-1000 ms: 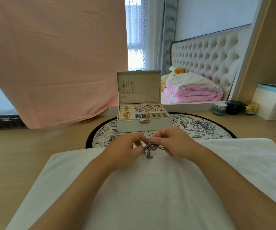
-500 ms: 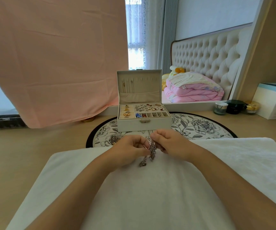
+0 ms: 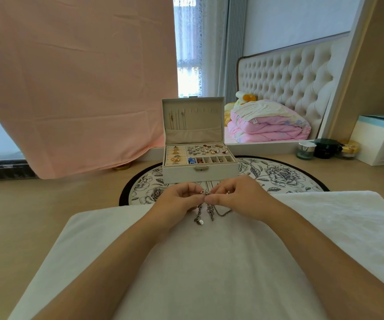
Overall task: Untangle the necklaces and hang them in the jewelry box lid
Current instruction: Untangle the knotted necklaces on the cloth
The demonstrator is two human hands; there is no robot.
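the left hand (image 3: 181, 198) and the right hand (image 3: 237, 195) meet fingertip to fingertip, each with curled fingers pinching the top of the tangled necklaces (image 3: 206, 210). the chains dangle just above a white towel (image 3: 209, 262), a small round pendant at the low end. just beyond the hands stands the jewelry box (image 3: 200, 167) on a floral mat (image 3: 278, 174), its lid (image 3: 193, 120) upright, a few thin chains hanging at the lid's left.

Home bedroom: tufted headboard (image 3: 285, 75) w/ folded pink quilt (image 3: 269, 127) & plush toy (image 3: 244, 98) in front of it. Curtains (image 3: 221, 42) at a bright window (image 3: 186, 65). Cosmetic jars (image 3: 326, 147) & open jewelry box (image 3: 200, 169) on wooden tabletop (image 3: 48, 215), i.e. dressing-table setup.
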